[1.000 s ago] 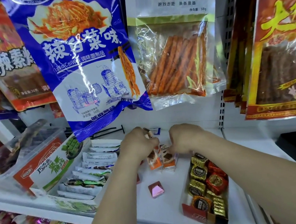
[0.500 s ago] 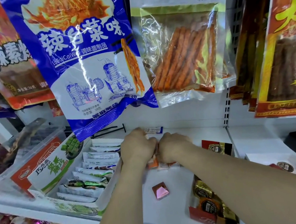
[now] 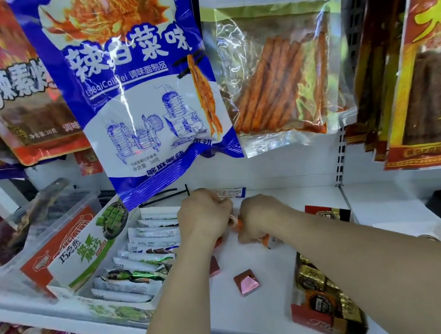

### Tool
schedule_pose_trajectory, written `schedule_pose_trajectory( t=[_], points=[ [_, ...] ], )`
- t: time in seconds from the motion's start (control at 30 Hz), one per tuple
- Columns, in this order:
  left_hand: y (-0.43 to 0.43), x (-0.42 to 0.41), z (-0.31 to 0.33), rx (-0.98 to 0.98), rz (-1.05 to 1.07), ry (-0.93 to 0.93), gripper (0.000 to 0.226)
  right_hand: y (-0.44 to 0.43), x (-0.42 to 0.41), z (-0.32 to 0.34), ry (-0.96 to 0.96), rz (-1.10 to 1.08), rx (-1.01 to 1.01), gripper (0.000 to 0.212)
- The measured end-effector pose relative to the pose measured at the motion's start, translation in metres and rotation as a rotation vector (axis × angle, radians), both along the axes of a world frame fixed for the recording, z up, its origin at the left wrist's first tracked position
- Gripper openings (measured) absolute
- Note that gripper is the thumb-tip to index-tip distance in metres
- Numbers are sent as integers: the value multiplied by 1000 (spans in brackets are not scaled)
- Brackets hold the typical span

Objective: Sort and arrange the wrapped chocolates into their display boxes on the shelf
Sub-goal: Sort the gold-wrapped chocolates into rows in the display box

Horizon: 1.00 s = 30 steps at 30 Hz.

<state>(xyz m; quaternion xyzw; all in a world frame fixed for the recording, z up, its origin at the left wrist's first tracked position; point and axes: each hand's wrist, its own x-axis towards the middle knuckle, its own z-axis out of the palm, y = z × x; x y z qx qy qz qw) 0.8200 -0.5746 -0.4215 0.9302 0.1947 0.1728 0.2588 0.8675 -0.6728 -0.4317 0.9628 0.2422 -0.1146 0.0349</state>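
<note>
Gathering the loose orange chocolates (image 3: pixel 267 241) looked like the step in hand: the left hand (image 3: pixel 205 217) and right hand (image 3: pixel 260 218) sat knuckles-up at 12 o'clock on the shelf (image 3: pixel 257 318), nearly touching. The fingers of both were curled round orange wrappers, which peeped out between the fists and under the right one. A pink chocolate (image 3: pixel 246 282) lay loose at 6 o'clock of the hands, another pink piece (image 3: pixel 214 266) half hidden by the left arm (image 3: pixel 178 293). The green box (image 3: pixel 86 251) stood at 9 o'clock, the gold box (image 3: pixel 311 317) at 4 o'clock. Next, I judged, the handful needed lifting clear and carrying to its box, which I could not identify, with a snug grip on slick wrappers. A second earlier the hands were apart with orange pieces showing between them; half a second earlier the fists met; the pink chocolate had not moved
</note>
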Motion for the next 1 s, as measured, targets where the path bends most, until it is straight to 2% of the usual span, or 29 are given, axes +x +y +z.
schedule_pose_trajectory(
  t=[0.13,0.23,0.27,0.3,0.37,0.43,0.53,0.57,0.67,0.73,0.8,0.9,1.0],
  points=[
    [5,0,0,-49,22,-16,19,-4,3,0,-111,10,9,28],
    [8,1,0,-100,30,-12,23,-14,7,4,-132,9,4,6],
    [9,1,0,-123,37,-11,28,-17,9,4,-133,-9,2,13],
    [9,0,-1,-145,44,-15,33,-20,11,4,-135,-31,26,18],
    [10,0,-1,-191,50,-31,39,-25,16,5,-62,-119,166,10],
    [9,1,1,-288,39,-64,39,-29,22,9,128,-230,466,15],
    [2,3,5,-551,-1,-92,37,-33,19,22,556,-391,1072,30],
    [-1,4,6,-627,-4,-76,37,-35,14,26,708,-410,1192,31],
    [-10,6,11,-745,-5,-53,40,-41,-1,28,1128,-414,1347,26],
    [-16,6,15,-714,-28,-49,41,-47,-12,27,1320,-447,1460,28],
    [-24,2,20,-595,-43,-40,41,-55,-24,29,1396,-473,1545,31],
    [-34,-5,29,-331,-65,26,49,-71,-44,38,1363,-447,1589,32],
    [-48,-18,40,-198,-101,93,49,-90,-61,47,1280,-363,1528,15]
  ],
)
